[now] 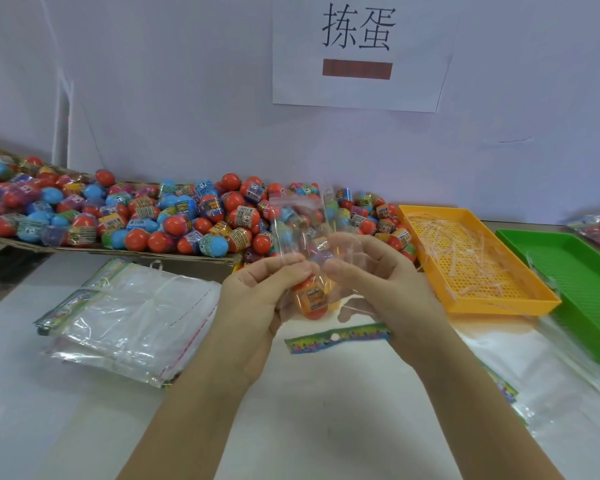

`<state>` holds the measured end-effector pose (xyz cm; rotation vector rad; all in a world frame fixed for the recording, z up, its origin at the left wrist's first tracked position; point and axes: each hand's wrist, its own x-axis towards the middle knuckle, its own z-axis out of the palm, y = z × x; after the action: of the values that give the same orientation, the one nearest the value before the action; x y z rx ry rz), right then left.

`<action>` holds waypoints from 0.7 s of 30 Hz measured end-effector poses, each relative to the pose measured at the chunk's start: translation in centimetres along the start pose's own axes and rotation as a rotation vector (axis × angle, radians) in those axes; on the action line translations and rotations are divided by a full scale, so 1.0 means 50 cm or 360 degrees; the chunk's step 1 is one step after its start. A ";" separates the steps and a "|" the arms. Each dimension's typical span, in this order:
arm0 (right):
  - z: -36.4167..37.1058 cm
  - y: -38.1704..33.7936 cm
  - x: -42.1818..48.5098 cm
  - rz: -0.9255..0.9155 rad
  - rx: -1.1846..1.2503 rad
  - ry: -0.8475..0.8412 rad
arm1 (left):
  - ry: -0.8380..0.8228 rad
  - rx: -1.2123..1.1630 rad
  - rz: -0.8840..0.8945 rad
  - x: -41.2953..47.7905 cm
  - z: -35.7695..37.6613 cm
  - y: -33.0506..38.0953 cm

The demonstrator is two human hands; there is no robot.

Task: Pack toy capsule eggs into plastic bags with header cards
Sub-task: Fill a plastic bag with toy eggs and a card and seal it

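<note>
My left hand (pixel 257 296) and my right hand (pixel 385 282) hold a clear plastic bag (pixel 300 223) upright between them above the white table. Both pinch its film near the middle. An orange capsule egg (pixel 312 299) with a printed label sits inside the bag, low between my palms. The bag's colourful header card (pixel 338 338) hangs at the bottom edge, just below my hands. A big pile of red and blue capsule eggs (pixel 153 216) lies on flat cardboard behind.
A stack of empty bags with header cards (pixel 125 317) lies at the left. An orange perforated tray (pixel 471 265) with thin plastic strips and a green tray (pixel 582 289) stand at the right. More bags (pixel 534 379) lie near right. A paper sign (pixel 357 50) hangs on the wall.
</note>
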<state>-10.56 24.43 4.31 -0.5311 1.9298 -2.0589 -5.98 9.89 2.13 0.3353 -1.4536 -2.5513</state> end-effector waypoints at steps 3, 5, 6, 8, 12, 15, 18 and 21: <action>-0.002 0.003 0.001 0.0049 -0.0131 -0.0096 | 0.0049 0.0027 0.0045 0.003 -0.002 -0.004; -0.006 0.006 0.003 0.0059 -0.0170 -0.0129 | 0.0068 0.0016 0.0078 0.004 -0.005 -0.006; -0.008 0.007 0.002 0.0075 -0.0180 -0.0169 | 0.0070 0.0007 0.0093 0.004 -0.006 -0.007; -0.009 0.007 0.002 0.0086 -0.0204 -0.0228 | 0.0050 0.0006 0.0111 0.005 -0.008 -0.006; -0.011 0.014 0.007 -0.0043 -0.0005 -0.0080 | -0.0106 0.0027 0.0048 0.006 -0.010 0.003; -0.011 0.016 0.009 -0.0084 0.0114 -0.0012 | -0.0125 0.0117 -0.0019 0.006 -0.009 0.002; -0.010 0.012 0.008 -0.0001 0.0074 -0.0058 | -0.0108 0.0140 0.0014 0.009 -0.012 -0.002; -0.010 0.011 0.006 0.0142 -0.0020 -0.0199 | -0.0090 0.0148 0.0088 0.011 -0.015 -0.001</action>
<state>-11.05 24.71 3.76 -0.5522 1.8616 -1.9133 -6.29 9.14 1.67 0.2348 -1.5828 -2.4742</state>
